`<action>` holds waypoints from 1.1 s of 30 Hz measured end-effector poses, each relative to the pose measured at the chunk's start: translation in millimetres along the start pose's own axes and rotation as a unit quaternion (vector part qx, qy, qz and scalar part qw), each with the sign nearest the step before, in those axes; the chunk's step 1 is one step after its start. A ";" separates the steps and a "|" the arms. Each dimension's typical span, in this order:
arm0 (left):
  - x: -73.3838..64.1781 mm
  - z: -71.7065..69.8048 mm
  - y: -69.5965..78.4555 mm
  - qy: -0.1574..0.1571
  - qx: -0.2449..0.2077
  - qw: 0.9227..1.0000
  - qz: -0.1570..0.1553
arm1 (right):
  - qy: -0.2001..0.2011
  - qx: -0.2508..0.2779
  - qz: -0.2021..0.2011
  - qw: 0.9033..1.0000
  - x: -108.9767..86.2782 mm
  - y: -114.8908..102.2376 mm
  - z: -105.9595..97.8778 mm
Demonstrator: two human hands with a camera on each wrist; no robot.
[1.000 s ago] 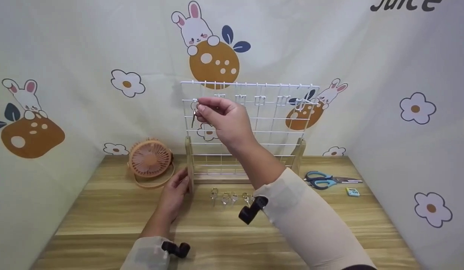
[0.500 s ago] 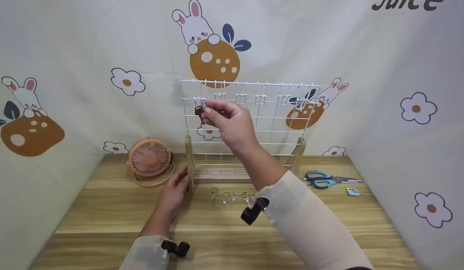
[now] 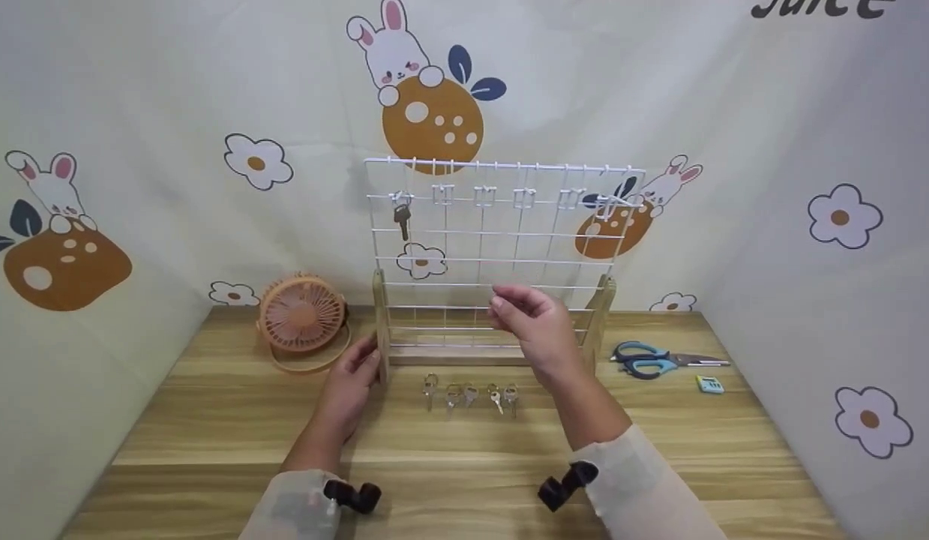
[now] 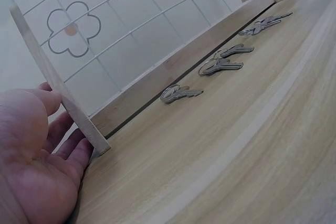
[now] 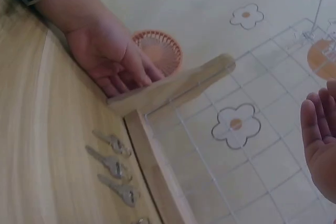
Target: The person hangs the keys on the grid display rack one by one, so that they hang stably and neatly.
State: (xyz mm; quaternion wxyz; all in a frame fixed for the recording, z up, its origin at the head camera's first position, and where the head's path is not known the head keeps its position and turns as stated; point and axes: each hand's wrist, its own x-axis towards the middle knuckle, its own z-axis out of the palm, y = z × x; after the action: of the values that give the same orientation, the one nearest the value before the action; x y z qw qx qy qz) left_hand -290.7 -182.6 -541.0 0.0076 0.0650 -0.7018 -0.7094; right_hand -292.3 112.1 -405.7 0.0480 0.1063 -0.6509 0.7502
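A dark key [image 3: 403,219] with a ring hangs from the leftmost white hook on a wire grid rack with wooden side posts [image 3: 381,322]. My left hand [image 3: 348,390] rests its fingers against the outer side of the left post; the left wrist view shows its thumb [image 4: 50,99] near the post's edge. In front of the rack's middle is my right hand [image 3: 546,330], loosely bent and holding nothing. Several silver keys [image 3: 430,394] on rings lie in a row on the table before the rack; they also show in the left wrist view.
Several more white hooks [image 3: 485,196] line the upper grid. An orange fan [image 3: 302,315] stands left of the rack. Blue-handled scissors [image 3: 651,361] and a small light-blue timer-like object [image 3: 709,385] lie on the right. A patterned cloth [image 3: 164,90] encloses the wooden table [image 3: 464,465].
My right hand has let go of the dark key, which now hangs on the leftmost hook. The hand has moved down and right. My left hand stays at the post.
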 end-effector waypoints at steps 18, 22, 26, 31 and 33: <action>3.0 0.6 -1.4 -0.008 -0.012 1.000 0.001 | 0.026 -0.088 0.124 0.988 -11.1 103.3 -75.8; 1.7 -0.3 -1.6 -0.009 -0.013 1.000 0.009 | -0.004 -0.110 0.131 0.985 -13.4 114.6 -76.3; 1.8 0.1 -2.0 -0.006 -0.016 1.000 0.007 | -0.027 -0.138 0.130 0.982 -16.0 119.0 -76.7; 2.5 -0.7 -1.3 -0.005 -0.012 1.000 0.002 | -0.051 -0.192 0.121 0.973 -16.4 122.8 -78.3; 2.3 -0.7 -0.9 -0.008 -0.012 1.000 0.004 | -0.060 -0.212 0.117 0.968 -16.5 123.6 -79.8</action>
State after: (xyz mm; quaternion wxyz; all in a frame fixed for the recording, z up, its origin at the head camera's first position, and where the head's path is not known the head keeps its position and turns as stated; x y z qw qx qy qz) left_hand -292.8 -183.6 -542.1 0.0060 0.0564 -0.6935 -0.7182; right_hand -310.0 173.6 -539.2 -0.0580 0.0613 -0.8049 0.5874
